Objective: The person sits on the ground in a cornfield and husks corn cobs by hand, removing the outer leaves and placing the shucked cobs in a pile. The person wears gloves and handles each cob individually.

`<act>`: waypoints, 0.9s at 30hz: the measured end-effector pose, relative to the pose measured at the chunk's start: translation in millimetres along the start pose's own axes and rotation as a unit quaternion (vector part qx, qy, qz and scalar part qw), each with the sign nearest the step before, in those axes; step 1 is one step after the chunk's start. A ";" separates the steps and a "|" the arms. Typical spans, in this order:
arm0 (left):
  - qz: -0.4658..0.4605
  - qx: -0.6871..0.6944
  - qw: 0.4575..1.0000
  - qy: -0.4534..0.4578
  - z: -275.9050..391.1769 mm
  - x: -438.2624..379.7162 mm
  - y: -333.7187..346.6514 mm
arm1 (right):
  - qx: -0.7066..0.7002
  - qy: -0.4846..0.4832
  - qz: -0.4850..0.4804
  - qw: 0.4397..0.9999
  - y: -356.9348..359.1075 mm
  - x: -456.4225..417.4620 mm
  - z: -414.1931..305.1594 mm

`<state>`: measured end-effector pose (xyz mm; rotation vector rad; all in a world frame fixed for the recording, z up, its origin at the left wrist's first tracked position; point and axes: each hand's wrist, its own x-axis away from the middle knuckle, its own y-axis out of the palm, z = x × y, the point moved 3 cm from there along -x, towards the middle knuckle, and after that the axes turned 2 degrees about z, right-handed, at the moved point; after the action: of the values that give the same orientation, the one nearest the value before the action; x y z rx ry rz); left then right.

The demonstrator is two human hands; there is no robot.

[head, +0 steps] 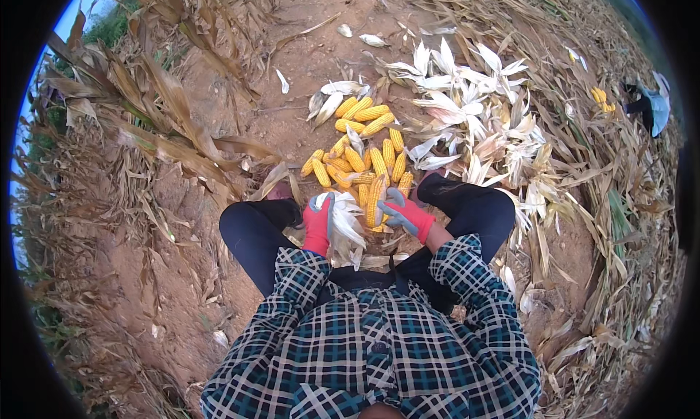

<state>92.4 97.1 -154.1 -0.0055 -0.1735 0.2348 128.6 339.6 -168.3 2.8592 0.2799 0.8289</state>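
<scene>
My left hand (319,220), in a red and grey work glove, is closed on a bunch of pale corn husks (345,222) that fan out to its right. My right hand (406,212), gloved the same way, has its fingers at the side of a husked ear of corn (375,202); the ear stands nearly upright in the view, and its full hold is hard to make out. Just beyond both hands lies a pile of husked yellow corn ears (355,159) on the soil, between my feet.
A heap of stripped white husks (465,102) lies to the right of the pile. Dry corn stalks (175,107) lean at the left, and flattened stalks (612,200) cover the right side. Far right, a person (653,105) is beside more yellow ears (601,98). Loose husks dot the reddish soil.
</scene>
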 end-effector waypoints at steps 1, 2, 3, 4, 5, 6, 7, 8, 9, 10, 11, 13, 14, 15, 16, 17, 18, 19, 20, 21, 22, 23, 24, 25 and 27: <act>-0.033 0.028 0.999 -0.019 -0.6 3.5 1.9 | -0.042 0.057 -0.063 0.996 15.0 20.1 -20.2; -0.074 0.055 0.995 -0.037 1.9 5.7 7.9 | -0.034 0.062 -0.070 0.995 19.2 24.0 -15.7; -0.110 0.081 0.989 -0.055 5.3 9.9 12.3 | 0.002 0.032 -0.090 0.995 24.5 24.6 -9.4; -0.137 0.212 0.957 -0.146 31.3 28.4 27.9 | 0.037 0.002 -0.106 0.994 27.3 23.4 -1.3; -0.154 0.199 0.957 -0.144 29.4 29.7 31.1 | 0.072 -0.028 -0.122 0.990 29.3 20.6 5.7; -0.166 0.187 0.958 -0.141 28.6 33.9 30.0 | 0.077 -0.017 -0.164 0.983 38.2 21.0 4.3; -0.179 0.174 0.958 -0.138 27.9 37.2 29.3 | 0.143 -0.014 -0.171 0.975 41.2 21.4 1.8; -0.184 0.215 0.944 -0.168 26.2 40.1 28.8 | 0.209 -0.011 -0.177 0.962 42.5 21.9 -1.3; -0.181 0.219 0.943 -0.172 24.8 39.5 29.4 | 0.273 -0.008 -0.180 0.945 43.1 23.9 -6.2; -0.177 0.223 0.942 -0.176 23.6 38.2 30.2 | 0.270 -0.110 -0.150 0.945 45.1 20.6 -5.2; -0.174 0.227 0.941 -0.180 22.4 36.4 30.8 | 0.258 -0.065 -0.117 0.957 35.4 20.2 -5.4; -0.135 0.257 0.928 -0.233 6.8 22.9 19.5 | 0.238 0.025 -0.058 0.969 30.5 39.2 -48.0; -0.118 0.272 0.919 -0.261 -2.6 16.8 17.2 | 0.033 -0.082 -0.023 0.996 14.3 22.8 -31.5; -0.036 0.241 0.937 -0.251 -14.7 15.0 9.6 | -0.001 -0.073 0.025 0.997 -8.3 23.5 -46.6; -0.029 0.206 0.944 -0.257 -23.7 10.1 3.6 | -0.184 -0.082 0.054 0.978 -17.1 28.2 -72.9; -0.030 0.171 0.949 -0.263 -27.3 5.6 2.7 | -0.329 -0.140 0.029 0.934 -53.4 13.0 -72.2; -0.035 0.156 0.951 -0.264 -27.9 7.3 3.8 | -0.406 -0.190 0.081 0.890 -86.0 14.8 -95.2; -0.044 0.140 0.953 -0.264 -25.5 12.4 5.8 | -0.462 -0.225 0.093 0.853 -138.1 12.0 -103.5; -0.048 0.125 0.955 -0.263 -25.7 15.5 6.1 | -0.514 -0.284 0.117 0.801 -169.1 21.7 -128.8; -0.057 0.112 0.956 -0.264 -27.8 16.1 7.3 | -0.606 -0.306 0.110 0.726 -194.7 33.7 -147.7; -0.066 0.099 0.957 -0.266 -31.8 15.9 8.7 | -0.636 -0.332 0.145 0.681 -203.4 45.7 -166.5; -0.078 0.084 0.956 -0.269 -36.0 15.3 11.4 | -0.591 -0.359 0.130 0.710 -213.1 52.8 -174.3; -0.086 0.061 0.959 -0.264 -44.6 12.5 12.2 | -0.562 -0.346 0.125 0.741 -209.1 49.4 -180.8; -0.093 0.059 0.959 -0.262 -49.1 9.8 16.4 | -0.530 -0.331 0.122 0.771 -202.4 46.0 -186.6; -0.107 0.054 0.958 -0.259 -56.1 3.5 24.3 | -0.473 -0.300 0.072 0.825 -176.1 32.4 -191.7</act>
<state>99.7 122.3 -209.4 0.1841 -0.6809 0.0240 27.8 535.5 -25.9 2.0154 -0.3485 -0.0206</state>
